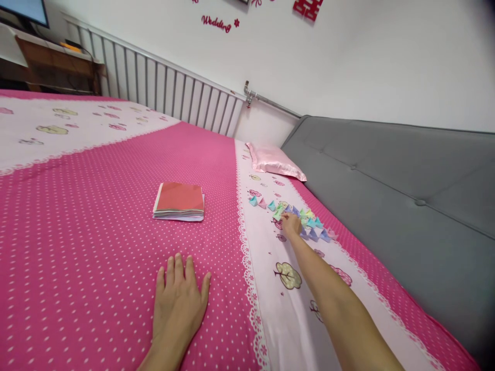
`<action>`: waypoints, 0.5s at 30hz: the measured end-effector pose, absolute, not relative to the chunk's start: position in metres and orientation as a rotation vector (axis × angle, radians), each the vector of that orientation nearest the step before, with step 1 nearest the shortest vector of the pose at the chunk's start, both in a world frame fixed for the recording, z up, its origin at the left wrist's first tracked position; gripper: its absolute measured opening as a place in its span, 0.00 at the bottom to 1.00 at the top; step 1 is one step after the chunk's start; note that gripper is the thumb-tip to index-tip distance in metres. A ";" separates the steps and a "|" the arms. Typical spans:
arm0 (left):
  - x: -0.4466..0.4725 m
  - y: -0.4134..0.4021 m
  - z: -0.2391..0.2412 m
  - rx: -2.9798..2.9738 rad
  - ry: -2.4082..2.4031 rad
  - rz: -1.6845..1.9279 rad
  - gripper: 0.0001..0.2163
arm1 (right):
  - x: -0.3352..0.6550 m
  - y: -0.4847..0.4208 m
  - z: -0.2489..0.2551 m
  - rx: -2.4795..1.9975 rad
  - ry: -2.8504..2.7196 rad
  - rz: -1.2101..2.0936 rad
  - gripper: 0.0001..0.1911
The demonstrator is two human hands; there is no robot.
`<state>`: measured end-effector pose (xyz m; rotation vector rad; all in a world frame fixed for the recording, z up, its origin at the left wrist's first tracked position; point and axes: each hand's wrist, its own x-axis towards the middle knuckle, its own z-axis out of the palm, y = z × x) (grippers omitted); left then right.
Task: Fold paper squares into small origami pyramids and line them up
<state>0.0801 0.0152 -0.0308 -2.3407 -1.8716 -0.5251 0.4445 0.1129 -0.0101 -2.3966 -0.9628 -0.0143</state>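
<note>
My left hand (179, 296) lies flat on the pink dotted bedsheet (116, 247), its fingers stretched out and nothing under them that I can see. Over on the right, my right hand (292, 223) reaches to a group of small folded paper boats. Its fingers are pinched at a light green paper boat (278, 213), though the fingertips are partly hidden. Several blue, purple, green and yellow boats stand close around it, among them a purple paper boat (325, 236). A teal paper boat (252, 201) and a pink paper boat (262, 203) stand at the left end.
A stack of square coloured paper (180, 198), red on top, lies on the sheet ahead of my left hand. Beyond the boats is a pink satin pillow (275, 161). The grey headboard (386, 170) borders the right side, and a white radiator (162, 87) runs along the wall.
</note>
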 end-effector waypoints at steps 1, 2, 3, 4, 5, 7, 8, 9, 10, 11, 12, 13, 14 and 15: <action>0.080 0.015 -0.031 -2.338 -1.870 -0.523 0.31 | 0.444 0.113 -0.009 -2.395 -0.953 -0.012 0.13; 0.080 0.015 -0.031 -2.336 -1.866 -0.521 0.31 | 0.444 0.112 -0.008 -2.392 -0.943 -0.010 0.13; 0.080 0.015 -0.031 -2.332 -1.863 -0.521 0.31 | 0.443 0.112 -0.007 -2.389 -0.933 -0.008 0.13; 0.080 0.015 -0.031 -2.330 -1.860 -0.523 0.31 | 0.442 0.111 -0.006 -2.384 -0.925 -0.008 0.13; 0.080 0.015 -0.031 -2.331 -1.857 -0.525 0.31 | 0.440 0.110 -0.005 -2.376 -0.917 -0.009 0.13; 0.080 0.015 -0.032 -2.334 -1.862 -0.527 0.31 | 0.435 0.107 -0.002 -2.350 -0.902 -0.021 0.13; 0.080 0.015 -0.032 -2.335 -1.867 -0.526 0.31 | 0.432 0.105 0.000 -2.330 -0.890 -0.034 0.13; 0.080 0.015 -0.032 -2.334 -1.874 -0.522 0.31 | 0.428 0.103 0.004 -2.306 -0.874 -0.054 0.12; 0.080 0.015 -0.032 -2.332 -1.880 -0.516 0.31 | 0.423 0.100 0.008 -2.276 -0.854 -0.081 0.10; 0.080 0.016 -0.032 -2.328 -1.882 -0.510 0.31 | 0.417 0.097 0.013 -2.240 -0.831 -0.113 0.10; 0.080 0.016 -0.032 -2.324 -1.882 -0.505 0.30 | 0.409 0.094 0.019 -2.199 -0.810 -0.147 0.12; 0.080 0.016 -0.032 -2.323 -1.879 -0.501 0.30 | 0.401 0.091 0.026 -2.151 -0.802 -0.180 0.14; 0.080 0.016 -0.031 -2.321 -1.875 -0.501 0.30 | 0.392 0.087 0.033 -2.100 -0.805 -0.204 0.16; 0.080 0.016 -0.031 -2.320 -1.871 -0.504 0.30 | 0.381 0.084 0.040 -2.048 -0.822 -0.218 0.17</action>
